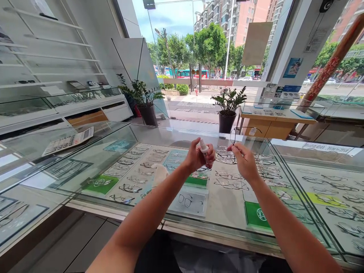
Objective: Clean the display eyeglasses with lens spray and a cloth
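Note:
My left hand [198,156] is closed around a small spray bottle [204,147] with a white nozzle, held upright over the glass display case [227,223]. To its right, my right hand [243,162] pinches a thin dark-framed pair of eyeglasses [233,137]. The frame is turned on its side, with one lens above the fingers and one below, and a small white tag [252,131] shows by its temple. Bottle and glasses are apart. A pale cloth [160,175] lies on the counter, partly behind my left forearm.
Rows of eyeglasses [231,180] and green boards [257,215] lie under the glass. A calendar [69,141] rests on the counter at left. Beyond the counter stand two potted plants [227,119], [148,113] and a wooden table [269,127] before the glass front.

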Motion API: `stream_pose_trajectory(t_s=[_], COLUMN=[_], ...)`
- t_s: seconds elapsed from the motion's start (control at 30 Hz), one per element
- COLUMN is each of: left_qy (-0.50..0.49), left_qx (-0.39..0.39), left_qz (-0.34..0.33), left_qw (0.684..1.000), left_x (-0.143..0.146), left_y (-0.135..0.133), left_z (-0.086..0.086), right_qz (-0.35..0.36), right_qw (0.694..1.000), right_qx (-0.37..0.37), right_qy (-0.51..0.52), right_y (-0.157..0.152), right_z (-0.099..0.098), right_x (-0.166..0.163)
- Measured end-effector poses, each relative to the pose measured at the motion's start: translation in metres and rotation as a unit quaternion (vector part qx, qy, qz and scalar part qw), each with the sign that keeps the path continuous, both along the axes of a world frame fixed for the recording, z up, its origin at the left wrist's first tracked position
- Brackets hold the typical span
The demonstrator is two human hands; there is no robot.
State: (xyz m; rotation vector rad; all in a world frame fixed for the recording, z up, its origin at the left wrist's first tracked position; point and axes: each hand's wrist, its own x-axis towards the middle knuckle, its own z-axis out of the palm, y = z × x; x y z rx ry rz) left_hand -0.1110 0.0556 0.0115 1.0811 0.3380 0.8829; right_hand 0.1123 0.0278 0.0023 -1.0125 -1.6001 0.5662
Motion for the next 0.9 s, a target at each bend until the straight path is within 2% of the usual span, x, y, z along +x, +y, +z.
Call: stream_pose_trajectory(t_s=[0.13, 0.23, 0.33, 0.43, 0.5, 0.67, 0.9], left_qy=[-0.008, 0.017, 0.08, 0.164, 0.191, 0.208, 0.218], left_qx=[0.004, 0.023, 0.088, 0.223, 0.278, 0.308, 0.282], left_qz=[-0.013, 0.006, 0.092, 0.226, 0.276, 0.278, 0.266], left_qw=[1.0, 1.0, 0.989, 0.934, 0.9, 0.886, 0.896], left_x=[-0.003, -0.001, 0.004, 0.009, 0.011, 0.01, 0.009], left_y=[-0.001, 0.0, 0.0, -0.001, -0.001, -0.002, -0.004], left_z=[0.001, -0.001, -0.007, -0.014, -0.017, -0.019, -0.016], right_qz=[0.052, 0.101, 0.144, 0.17, 0.181, 0.209, 0.22], right_qw=[0.998, 0.992, 0.984, 0.977, 0.973, 0.969, 0.965], right_qx=[-0.045, -0.075, -0.099, -0.121, -0.132, -0.13, -0.135], right_qy=[0.019, 0.028, 0.044, 0.053, 0.05, 0.038, 0.052], right_y=[-0.005, -0.01, -0.014, -0.016, -0.016, -0.016, -0.017], right_z=[0.003, 0.008, 0.012, 0.013, 0.011, 0.005, 0.004], right_x=[-0.004, -0.006, -0.009, -0.012, -0.014, -0.018, -0.015])
